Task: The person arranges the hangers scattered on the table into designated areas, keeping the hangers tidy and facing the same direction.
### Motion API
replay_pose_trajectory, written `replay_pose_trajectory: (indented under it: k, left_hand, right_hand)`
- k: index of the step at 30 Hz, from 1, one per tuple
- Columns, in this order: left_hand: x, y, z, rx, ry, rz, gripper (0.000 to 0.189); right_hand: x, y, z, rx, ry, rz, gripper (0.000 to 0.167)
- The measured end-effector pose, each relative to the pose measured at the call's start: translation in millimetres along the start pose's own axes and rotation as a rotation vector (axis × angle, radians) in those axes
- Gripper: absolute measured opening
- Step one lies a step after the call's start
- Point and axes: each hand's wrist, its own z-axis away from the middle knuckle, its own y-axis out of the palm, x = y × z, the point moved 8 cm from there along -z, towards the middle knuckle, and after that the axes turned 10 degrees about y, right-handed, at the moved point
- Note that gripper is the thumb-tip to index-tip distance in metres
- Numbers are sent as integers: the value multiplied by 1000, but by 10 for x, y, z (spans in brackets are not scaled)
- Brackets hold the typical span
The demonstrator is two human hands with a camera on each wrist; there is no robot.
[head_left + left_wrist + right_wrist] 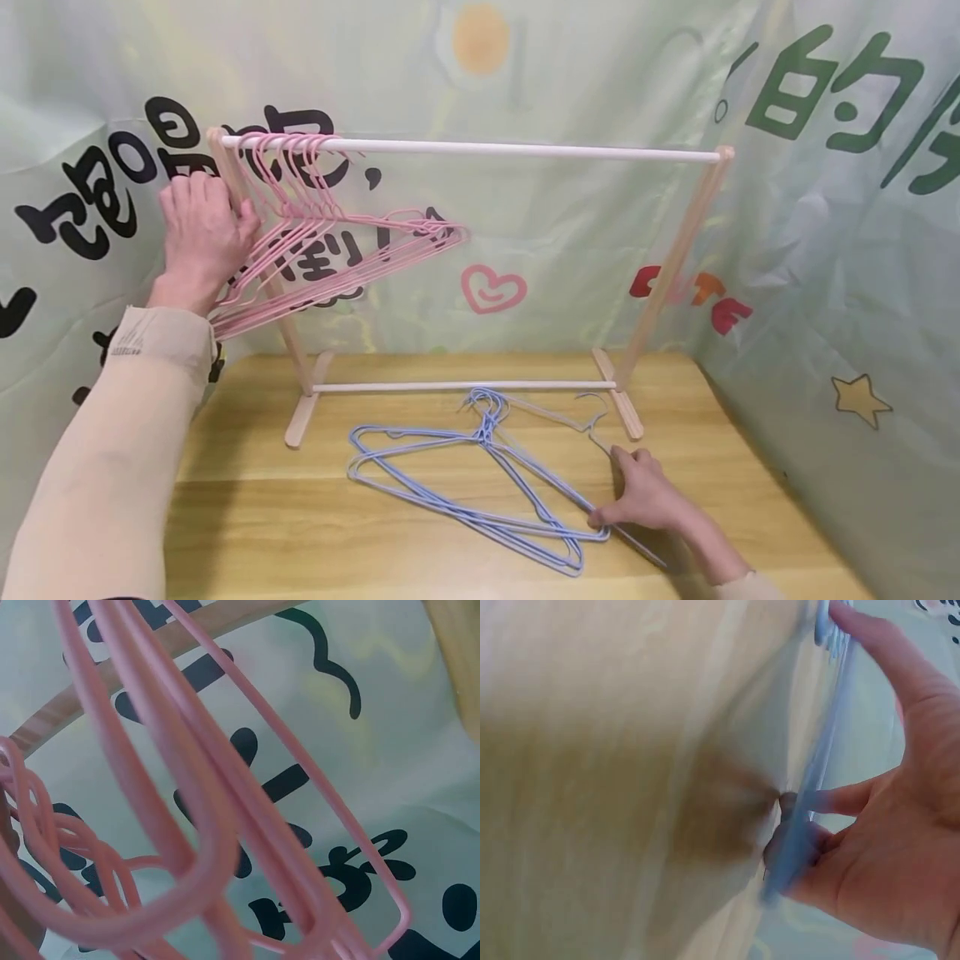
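Observation:
In the head view my left hand (204,237) is raised at the rack's left wooden post (231,167), its thumb overlapping the post. Several pink clothes hangers (330,218) hang bunched on the rail beside it; they fill the left wrist view, where the hand is mostly hidden. I cannot tell what its fingers hold. On the tabletop, my right hand (645,492) grips a blue hanger (592,425) by its side wire, fingers curled behind it in the right wrist view. Its thumb touches the corner of a pile of blue hangers (487,440).
The rack's white top rail (487,149) runs across to a right wooden post (675,258). A lower white bar (450,386) joins its feet on the wooden table (315,542). Printed cloth (570,75) surrounds the back and sides.

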Motion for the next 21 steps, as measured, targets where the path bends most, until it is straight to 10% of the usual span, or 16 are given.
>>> replay_pose_trajectory:
  k: [21]
  left_hand:
    - [10,28,-9,27,-80,15,32]
  right_hand:
    - [11,-153,408,-140,-81,-80,118]
